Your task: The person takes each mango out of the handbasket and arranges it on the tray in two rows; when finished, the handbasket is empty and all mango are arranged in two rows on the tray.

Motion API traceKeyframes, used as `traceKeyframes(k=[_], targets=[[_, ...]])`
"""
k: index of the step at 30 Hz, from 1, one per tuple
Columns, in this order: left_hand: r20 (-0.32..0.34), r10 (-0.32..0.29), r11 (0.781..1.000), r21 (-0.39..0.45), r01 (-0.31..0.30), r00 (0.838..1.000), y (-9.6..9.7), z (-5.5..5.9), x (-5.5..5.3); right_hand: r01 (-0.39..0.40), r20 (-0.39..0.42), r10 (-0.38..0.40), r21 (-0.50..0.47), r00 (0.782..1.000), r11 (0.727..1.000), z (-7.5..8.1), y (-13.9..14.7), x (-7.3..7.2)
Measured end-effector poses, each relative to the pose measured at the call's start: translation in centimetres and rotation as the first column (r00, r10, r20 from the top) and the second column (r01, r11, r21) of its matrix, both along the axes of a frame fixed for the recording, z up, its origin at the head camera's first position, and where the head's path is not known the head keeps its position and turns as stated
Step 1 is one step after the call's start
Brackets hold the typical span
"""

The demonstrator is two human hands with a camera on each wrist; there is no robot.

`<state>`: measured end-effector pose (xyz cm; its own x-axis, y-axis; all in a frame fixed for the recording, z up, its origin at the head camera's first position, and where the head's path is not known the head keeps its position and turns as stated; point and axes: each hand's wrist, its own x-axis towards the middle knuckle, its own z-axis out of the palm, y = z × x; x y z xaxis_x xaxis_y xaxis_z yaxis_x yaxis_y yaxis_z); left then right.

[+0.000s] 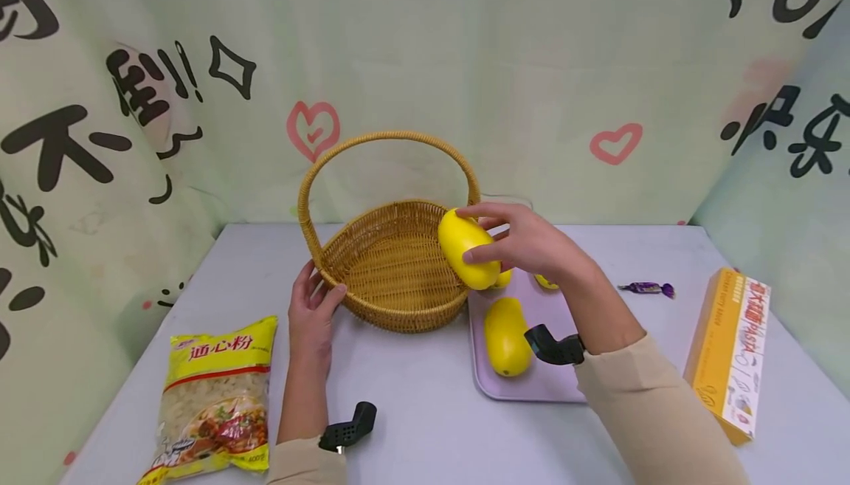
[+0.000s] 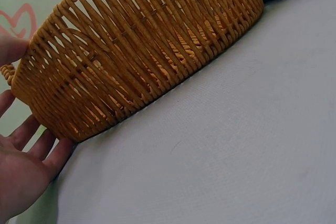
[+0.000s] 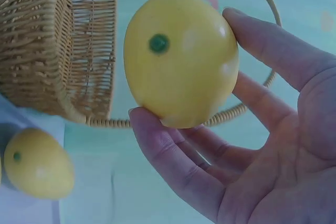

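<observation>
A brown wicker basket (image 1: 392, 271) with a tall arched handle stands at the middle of the table. My left hand (image 1: 313, 315) grips its left side, thumb at the rim and fingers spread against the outer wall (image 2: 131, 40). In my right hand (image 1: 527, 238) is a smooth yellow mango (image 1: 465, 249), pinched between thumb and fingers above the basket's right rim. The right wrist view shows a green stem spot on this mango (image 3: 181, 72). Another yellow mango (image 1: 508, 337) lies on the lilac tray (image 1: 551, 385), right of the basket.
More yellow things, partly hidden, lie at the tray's back under my right arm. A purple-wrapped candy (image 1: 647, 289) and an orange-and-white pasta box (image 1: 730, 352) are on the right. A yellow-topped bag of pasta (image 1: 219, 396) lies front left. A printed curtain (image 1: 531, 86) hangs behind the table.
</observation>
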<state>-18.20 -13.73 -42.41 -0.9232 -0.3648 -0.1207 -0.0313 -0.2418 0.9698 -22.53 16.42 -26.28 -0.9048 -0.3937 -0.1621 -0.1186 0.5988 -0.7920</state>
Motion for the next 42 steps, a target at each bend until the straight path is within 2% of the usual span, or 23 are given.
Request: traceKeyframes(k=[8, 16, 25, 35, 42], targets=[[-0.002, 0.002, 1.000, -0.006, -0.002, 1.000, -0.1, -0.1, 0.1, 0.075, 0.001, -0.075, -0.006, 0.997, 0.997, -0.5, 2.5, 1.8], [0.004, -0.002, 1.000, -0.016, 0.002, 1.000, -0.2, 0.1, 0.2, 0.130, -0.018, -0.130, -0.010, 0.991, 0.991, -2.7, 5.0, 3.5], [0.011, 0.003, 1.000, -0.017, -0.003, 1.000, -0.1, 0.1, 0.1, 0.194, -0.024, -0.193, 0.072, 0.981, 0.978, -4.2, 7.9, 5.0], [0.022, 0.018, 0.999, -0.030, -0.017, 1.000, -0.3, -0.2, 0.1, 0.227, 0.003, -0.229, 0.117, 0.973, 0.967, -6.2, 10.1, 6.8], [0.001, -0.003, 1.000, -0.013, 0.003, 1.000, -0.1, -0.1, 0.0, 0.221, 0.028, -0.227, 0.140, 0.974, 0.965, -7.5, 11.4, 7.0]])
